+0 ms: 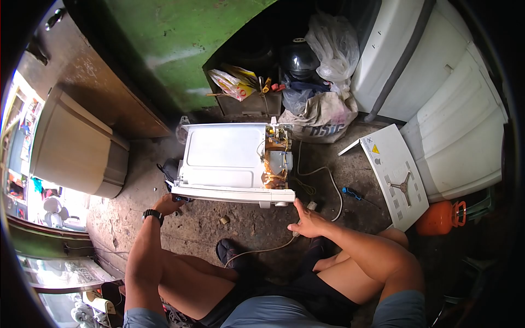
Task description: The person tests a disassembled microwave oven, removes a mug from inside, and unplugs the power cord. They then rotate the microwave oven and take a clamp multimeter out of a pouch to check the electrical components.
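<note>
- Located white boxlike appliance (224,150) on floor (197,229), centre of frame, in front of both feet.
- Observed with wiring and inner parts (273,164) exposed along right side; judged opened up, not closed.
- Found vented panel with warning label (385,156) well apart from appliance, right of frame; judged likely cover, off and not refitted. Cannot confirm any repair or loosened fastener inside.
- Read long axis as roughly left to right across frame, dipping slightly to the right; front edge turned toward bottom of frame.
- Left hand (165,204): placed at lower left corner of appliance, beside blue-handled item (183,199); cannot tell grip as closed or apart.
- Right hand (310,221): grip apart, with thumb spread from index finger; fingertip at lower right corner.
- Noted blue-handled screwdriver (353,193) on floor, between appliance and panel.
</note>
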A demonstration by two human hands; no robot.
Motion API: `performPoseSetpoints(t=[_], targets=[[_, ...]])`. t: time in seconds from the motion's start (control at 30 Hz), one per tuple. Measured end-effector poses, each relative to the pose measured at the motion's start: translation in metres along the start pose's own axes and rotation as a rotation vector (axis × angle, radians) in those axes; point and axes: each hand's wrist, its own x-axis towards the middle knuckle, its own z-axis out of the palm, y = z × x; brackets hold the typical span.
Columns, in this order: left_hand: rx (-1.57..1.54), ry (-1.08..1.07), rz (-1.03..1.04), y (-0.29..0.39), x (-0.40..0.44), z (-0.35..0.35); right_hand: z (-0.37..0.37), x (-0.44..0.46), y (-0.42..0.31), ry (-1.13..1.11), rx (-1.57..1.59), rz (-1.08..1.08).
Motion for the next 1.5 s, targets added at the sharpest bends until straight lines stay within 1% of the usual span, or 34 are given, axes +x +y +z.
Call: performPoseSetpoints(t=[0.17,0.23,0.37,0.43,0.57,0.63,0.73,0.8,0.93,0.97,1.03,1.1,1.23,1.27,1.33,1.4,1.5], targets=[[0.015,-0.006,-0.022,-0.004,0.003,0.002,-0.004,-0.002,-0.004,-0.009,0.008,0.005],[0.025,-0.021,-0.039,-0.004,0.002,0.0,-0.012,-0.006,-0.01,-0.077,0.054,0.03],[0.014,-0.037,-0.054,-0.007,0.004,0.002,-0.01,-0.007,-0.01,-0.072,0.054,0.025],[-0.006,-0.033,-0.053,-0.006,0.004,0.002,-0.005,-0.004,-0.005,0.006,-0.009,0.001],[-0.013,-0.035,-0.042,-0.002,0.001,0.001,-0.005,-0.004,-0.004,0.012,-0.01,-0.01],[-0.011,-0.034,-0.042,0.0,-0.001,0.0,-0.015,-0.009,-0.013,-0.072,0.042,0.016],[0.01,-0.019,-0.038,0.003,-0.003,-0.001,-0.016,-0.009,-0.014,-0.085,0.041,0.029],[0.002,-0.032,-0.067,0.004,-0.003,-0.002,-0.014,-0.008,-0.012,-0.079,0.041,0.024],[-0.003,-0.026,-0.066,-0.002,0.0,0.0,-0.013,-0.007,-0.011,-0.079,0.047,0.028],[-0.004,0.004,-0.046,-0.009,0.003,0.003,-0.011,-0.006,-0.009,-0.079,0.047,0.027],[-0.005,0.034,-0.026,-0.01,0.004,0.004,-0.005,-0.004,-0.005,-0.011,-0.012,0.018],[-0.002,-0.028,-0.048,-0.011,0.005,0.003,-0.003,-0.003,-0.003,-0.013,-0.012,0.015],[0.011,0.013,-0.036,-0.012,0.007,0.005,-0.006,-0.004,-0.006,-0.015,-0.009,0.012],[-0.002,0.008,-0.035,-0.013,0.008,0.006,-0.008,-0.005,-0.008,-0.015,-0.009,0.012],[-0.015,0.004,-0.033,-0.008,0.005,0.004,-0.016,-0.009,-0.016,-0.089,0.028,0.045],[-0.064,-0.065,-0.082,-0.004,0.002,0.001,-0.015,-0.009,-0.015,-0.088,0.026,0.043],[-0.015,-0.038,-0.055,-0.014,0.008,0.005,-0.014,-0.007,-0.013,-0.085,0.024,0.033]])
